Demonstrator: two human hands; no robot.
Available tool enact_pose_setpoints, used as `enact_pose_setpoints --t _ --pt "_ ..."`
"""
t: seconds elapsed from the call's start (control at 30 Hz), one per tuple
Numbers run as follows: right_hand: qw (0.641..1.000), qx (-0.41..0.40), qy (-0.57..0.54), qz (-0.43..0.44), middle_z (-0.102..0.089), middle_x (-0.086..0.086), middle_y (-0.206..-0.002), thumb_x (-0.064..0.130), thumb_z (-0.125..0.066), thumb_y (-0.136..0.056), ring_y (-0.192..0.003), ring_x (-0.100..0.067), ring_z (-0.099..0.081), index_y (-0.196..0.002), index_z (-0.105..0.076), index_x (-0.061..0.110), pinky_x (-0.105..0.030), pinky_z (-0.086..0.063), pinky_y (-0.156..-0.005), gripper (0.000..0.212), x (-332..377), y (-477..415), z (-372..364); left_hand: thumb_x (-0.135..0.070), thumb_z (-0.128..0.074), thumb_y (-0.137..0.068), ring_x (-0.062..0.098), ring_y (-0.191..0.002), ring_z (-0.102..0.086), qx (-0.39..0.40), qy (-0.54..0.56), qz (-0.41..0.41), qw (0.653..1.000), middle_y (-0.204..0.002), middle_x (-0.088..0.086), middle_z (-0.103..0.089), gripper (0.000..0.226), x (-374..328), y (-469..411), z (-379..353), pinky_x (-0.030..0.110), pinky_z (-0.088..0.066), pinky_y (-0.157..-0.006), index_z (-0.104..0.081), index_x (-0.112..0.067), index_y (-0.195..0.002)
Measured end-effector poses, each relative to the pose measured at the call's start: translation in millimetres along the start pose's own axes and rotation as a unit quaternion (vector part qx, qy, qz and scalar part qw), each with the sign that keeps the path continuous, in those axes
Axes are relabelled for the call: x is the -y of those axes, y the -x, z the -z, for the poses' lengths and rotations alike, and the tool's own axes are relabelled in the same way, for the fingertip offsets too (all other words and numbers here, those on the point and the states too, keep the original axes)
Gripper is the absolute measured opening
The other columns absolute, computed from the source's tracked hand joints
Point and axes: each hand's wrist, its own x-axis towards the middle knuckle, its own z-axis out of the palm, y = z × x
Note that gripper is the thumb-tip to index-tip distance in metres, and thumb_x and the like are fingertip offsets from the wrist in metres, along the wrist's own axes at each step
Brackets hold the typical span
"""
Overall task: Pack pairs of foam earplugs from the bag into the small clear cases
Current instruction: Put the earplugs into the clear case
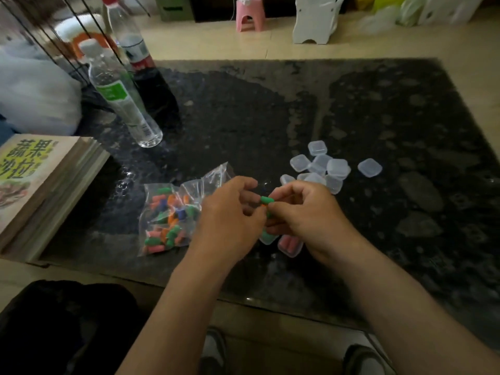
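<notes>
A clear plastic bag [167, 217] of green, orange, pink and blue foam earplugs lies on the dark table, left of my hands. My left hand [230, 212] and my right hand [305, 209] meet above the table's near part. Between their fingertips sits a green earplug [266, 200] with an orange one just under it; both hands pinch at them. Under my right hand lie a case holding pink earplugs [290, 246] and a case with green ones [266, 238], partly hidden. A heap of small clear cases [322, 169] lies beyond my right hand.
Two plastic bottles [121, 96] stand at the table's back left. A stack of books [40, 185] lies at the left edge, next to a white bag [35, 96]. One clear case [369, 167] sits apart, right of the heap. The table's front edge [243, 299] runs below my forearms.
</notes>
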Motion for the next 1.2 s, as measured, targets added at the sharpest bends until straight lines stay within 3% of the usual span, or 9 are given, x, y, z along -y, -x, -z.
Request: enact_pose_setpoints --t 0.13,0.27,0.4,0.47,0.6,0.73,0.87,1.0,1.2 --pt "1.000 0.009 -0.025 -0.005 -0.077 -0.009 -0.083 0.001 -0.067 -0.093 -0.078 -0.024 -0.077 -0.098 -0.068 0.011 -0.043 -0.065 -0.077 0.011 0 -1 2 -0.011 -0.076 -0.089 0.002 -0.084 -0.070 0.019 0.007 0.021 1.000 -0.093 -0.008 -0.071 0.043 0 -4 -4 0.015 -0.057 -0.070 -0.059 -0.025 -0.126" --pt "0.999 -0.010 -0.037 0.003 -0.075 -0.011 -0.083 0.001 -0.065 -0.094 -0.073 -0.024 -0.076 -0.094 -0.066 0.010 -0.040 -0.065 -0.074 0.009 -1 -5 2 -0.013 -0.075 -0.090 0.004 -0.078 -0.068 -0.024 -0.002 0.022 0.999 -0.086 -0.007 -0.070 0.032 -2 -5 -1 0.016 -0.053 -0.068 -0.061 -0.023 -0.117" --pt "0.999 -0.035 -0.032 0.002 -0.074 -0.013 -0.087 0.001 -0.064 -0.095 -0.075 -0.025 -0.077 -0.093 -0.066 0.011 -0.041 -0.065 -0.073 0.011 0 -7 1 -0.019 -0.069 -0.094 0.009 -0.083 -0.061 -0.061 -0.138 0.003 0.989 -0.096 -0.007 -0.064 0.017 0 -5 8 0.019 -0.048 -0.068 -0.064 -0.025 -0.109" --pt "0.999 -0.034 -0.022 0.000 -0.074 -0.011 -0.087 0.002 -0.064 -0.096 -0.075 -0.022 -0.077 -0.095 -0.067 0.012 -0.039 -0.065 -0.072 0.010 1 -7 -1 -0.019 -0.064 -0.095 0.014 -0.084 -0.058 -0.084 -0.210 -0.024 0.974 -0.095 -0.003 -0.062 0.003 2 -5 13 0.019 -0.039 -0.062 -0.066 -0.021 -0.095" --pt "0.999 -0.031 -0.008 0.003 -0.074 -0.008 -0.087 0.003 -0.064 -0.096 -0.075 -0.019 -0.077 -0.097 -0.068 0.013 -0.035 -0.065 -0.070 0.010 5 -4 -3 -0.014 -0.059 -0.094 0.018 -0.085 -0.052 -0.103 -0.260 -0.017 0.960 -0.102 0.006 -0.064 0.011 9 -7 19 0.028 -0.034 -0.070 -0.070 -0.014 -0.096" --pt "0.999 -0.034 -0.008 0.006 -0.074 -0.007 -0.091 0.004 -0.064 -0.096 -0.077 -0.018 -0.077 -0.096 -0.069 0.015 -0.037 -0.065 -0.072 0.011 7 -1 -2 -0.013 -0.065 -0.094 0.013 -0.090 -0.060 -0.101 -0.166 -0.013 0.981 -0.111 0.002 -0.063 0.020 9 -5 19 0.026 -0.049 -0.075 -0.073 -0.018 -0.112" --pt "0.999 -0.030 -0.033 0.014 -0.076 -0.009 -0.093 0.003 -0.065 -0.096 -0.077 -0.019 -0.077 -0.097 -0.070 0.013 -0.033 -0.065 -0.069 0.011 8 3 2 -0.019 -0.066 -0.094 0.003 -0.074 -0.066 -0.084 -0.001 0.009 0.996 -0.084 -0.010 -0.070 0.010 0 -5 15 0.013 -0.050 -0.063 -0.073 -0.027 -0.094" --pt "0.998 -0.018 -0.049 0.027 -0.077 -0.009 -0.090 0.005 -0.068 -0.094 -0.078 -0.020 -0.078 -0.096 -0.071 0.013 -0.034 -0.065 -0.069 0.009 9 8 9 -0.017 -0.072 -0.094 0.014 -0.072 -0.075 0.003 0.163 0.048 0.986 -0.077 0.001 -0.077 0.006 -15 1 3 0.029 -0.063 -0.066 -0.075 -0.021 -0.090" --pt "0.998 -0.004 -0.047 0.043 -0.077 -0.008 -0.086 0.005 -0.072 -0.090 -0.077 -0.020 -0.077 -0.098 -0.072 0.013 -0.032 -0.064 -0.068 0.011 3 15 27 -0.009 -0.076 -0.089 0.024 -0.074 -0.075 -0.002 0.265 0.080 0.961 -0.078 0.008 -0.077 0.006 -26 0 -16 0.038 -0.063 -0.072 -0.075 -0.014 -0.090"
